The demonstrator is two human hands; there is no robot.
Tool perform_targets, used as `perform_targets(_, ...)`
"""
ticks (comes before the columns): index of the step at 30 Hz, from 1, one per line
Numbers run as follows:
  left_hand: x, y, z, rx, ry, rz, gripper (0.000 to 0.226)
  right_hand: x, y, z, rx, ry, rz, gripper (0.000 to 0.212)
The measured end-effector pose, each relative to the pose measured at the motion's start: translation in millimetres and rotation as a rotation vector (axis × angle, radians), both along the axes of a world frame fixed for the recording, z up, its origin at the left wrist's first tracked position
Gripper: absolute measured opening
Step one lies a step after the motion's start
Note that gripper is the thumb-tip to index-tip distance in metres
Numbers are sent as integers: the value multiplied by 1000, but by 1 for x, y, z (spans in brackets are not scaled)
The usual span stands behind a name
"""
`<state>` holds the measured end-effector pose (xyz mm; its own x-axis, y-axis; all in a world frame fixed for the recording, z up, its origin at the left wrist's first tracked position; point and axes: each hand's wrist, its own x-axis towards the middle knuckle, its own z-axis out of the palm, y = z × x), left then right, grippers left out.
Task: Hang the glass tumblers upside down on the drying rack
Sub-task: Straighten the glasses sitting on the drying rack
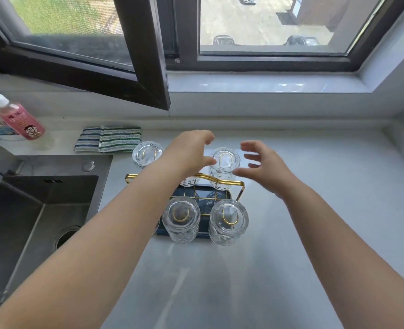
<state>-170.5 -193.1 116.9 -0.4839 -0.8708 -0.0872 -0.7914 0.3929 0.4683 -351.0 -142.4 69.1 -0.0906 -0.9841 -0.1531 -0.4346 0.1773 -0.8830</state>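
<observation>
Tumbler point(224, 166) sits inverted on rack point(229, 182) between both spread, empty hands.

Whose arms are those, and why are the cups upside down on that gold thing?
The arms belong to a person wearing a camera on their head, so this one picture looks down as they would. The gold thing is a drying rack on a grey counter beside a sink. Glass cups sit upside down on its prongs so water drips out; four show clearly, like this far cup, and another peeks from behind the left arm. The left hand and right hand are open on either side of it, holding nothing. A striped cloth lies behind.
</observation>
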Motion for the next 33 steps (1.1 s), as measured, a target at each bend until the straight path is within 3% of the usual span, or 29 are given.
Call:
perform_targets(2, -8, -13, -9, 64, -199, -44, 65, 5, -9, -7, 54, -5, 50, 78)
perform_targets(4, -14, -20, -15, 101, -281, -73, 69, 7, -13, -12, 71, -19, 56, 86)
perform_targets(15, -18, -26, -24, 85, -213, -91, 63, 4, -14, -18, 40, -17, 11, 86)
perform_targets(25, 12, -35, -12, 94, -70, -54, 76, -2, -20, -1, 46, 105, 100, 88)
perform_targets(30, 47, -45, -8, 101, -219, -35, 99, 25, -39, 15, -56, 264, 240, 69)
perform_targets(33, 56, -46, -16, 101, -316, -40, 89, 48, -51, 17, -58, 416, 392, 72)
